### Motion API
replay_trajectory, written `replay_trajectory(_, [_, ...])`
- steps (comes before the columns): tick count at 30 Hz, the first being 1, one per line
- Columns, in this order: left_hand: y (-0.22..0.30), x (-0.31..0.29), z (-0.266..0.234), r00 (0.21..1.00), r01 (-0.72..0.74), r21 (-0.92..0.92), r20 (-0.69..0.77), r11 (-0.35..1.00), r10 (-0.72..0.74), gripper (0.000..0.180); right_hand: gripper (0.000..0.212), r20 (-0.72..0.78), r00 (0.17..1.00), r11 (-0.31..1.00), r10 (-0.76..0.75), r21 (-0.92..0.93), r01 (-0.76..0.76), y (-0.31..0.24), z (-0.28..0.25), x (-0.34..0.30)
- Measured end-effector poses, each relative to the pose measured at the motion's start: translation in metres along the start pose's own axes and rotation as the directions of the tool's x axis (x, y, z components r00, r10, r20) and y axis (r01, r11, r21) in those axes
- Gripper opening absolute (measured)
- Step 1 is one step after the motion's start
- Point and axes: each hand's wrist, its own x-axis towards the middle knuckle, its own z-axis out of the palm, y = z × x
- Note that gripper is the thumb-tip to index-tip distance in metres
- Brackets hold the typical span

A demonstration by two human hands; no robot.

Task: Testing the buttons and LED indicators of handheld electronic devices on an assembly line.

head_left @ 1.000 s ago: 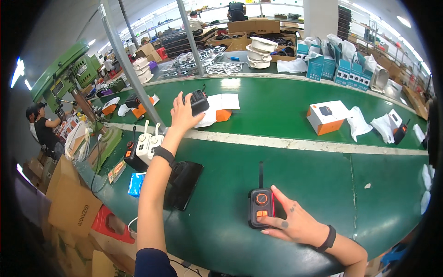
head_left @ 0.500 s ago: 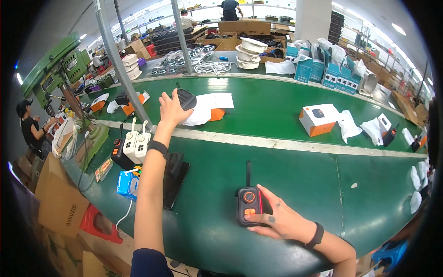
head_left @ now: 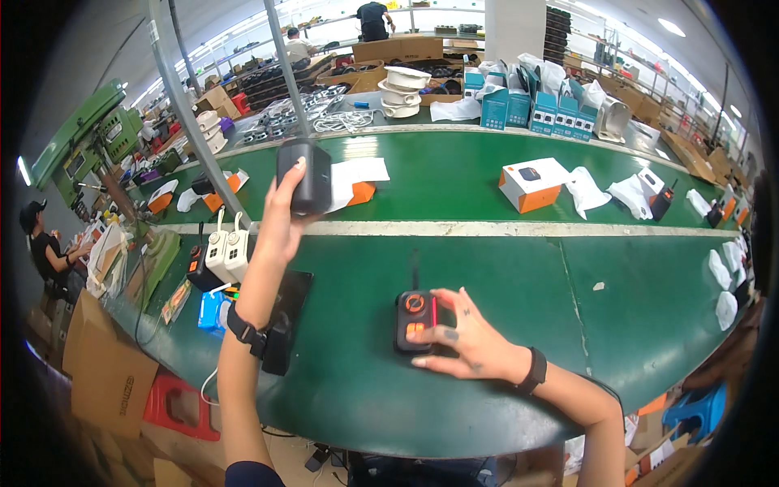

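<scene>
My left hand (head_left: 280,227) is raised over the belt edge, its fingers wrapped round a rounded black device (head_left: 315,180) that shows a plain dark side. On the green bench in front of me, another black device (head_left: 410,315) has an orange ring, orange buttons, a red-lit side and a strap pointing away. My right hand (head_left: 483,345) grips it at its right side, thumb and fingers on its front and edge. Left of it, a flat black panel (head_left: 296,304) lies on the bench, partly behind my left forearm. White devices (head_left: 236,256) and a black one (head_left: 203,268) stand beyond.
On the green belt sit an orange-and-white box (head_left: 531,191), white bags (head_left: 586,193) and an opened box with a white flap (head_left: 361,172). A blue box (head_left: 213,311) is at the left. A metal post (head_left: 182,114) rises there, near a green drill press (head_left: 89,134). Teal boxes (head_left: 556,115) line the far side.
My left hand has lifted the black device off the belt and turned it toward me. My right hand stays on the other device. The whole view has shifted slightly.
</scene>
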Motion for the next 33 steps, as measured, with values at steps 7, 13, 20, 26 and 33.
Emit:
replay_trajectory(7, [-0.020,-0.088,0.001,0.861,0.479,-0.269,0.333,0.836,-0.386,0.069,0.041,-0.269,0.936,0.971,0.228,-0.007,-0.239,0.015,-0.013,0.002])
replay_trajectory(13, [-0.078,-0.134,-0.003,0.912,0.080,0.016,0.402,0.997,-0.080,0.078,0.042,-0.438,0.731,0.850,0.523,0.338,-0.405,0.071,-0.050,0.000])
replay_trajectory(20, [-0.106,-0.146,0.003,0.742,-0.401,0.272,0.657,0.875,0.136,0.090,0.038,-0.612,0.710,0.793,0.348,-0.212,-0.571,0.159,-0.097,-0.031])
replay_trajectory(26, [-0.116,-0.147,0.006,0.663,-0.535,0.269,0.722,0.801,0.200,0.091,0.039,-0.687,0.623,0.635,0.372,-0.301,-0.711,0.253,-0.144,-0.066])
replay_trajectory(33, [-0.131,-0.146,0.004,0.638,-0.575,0.219,0.723,0.788,0.265,0.084,0.048,-0.723,0.649,0.592,0.236,-0.422,-0.686,0.332,-0.153,-0.061])
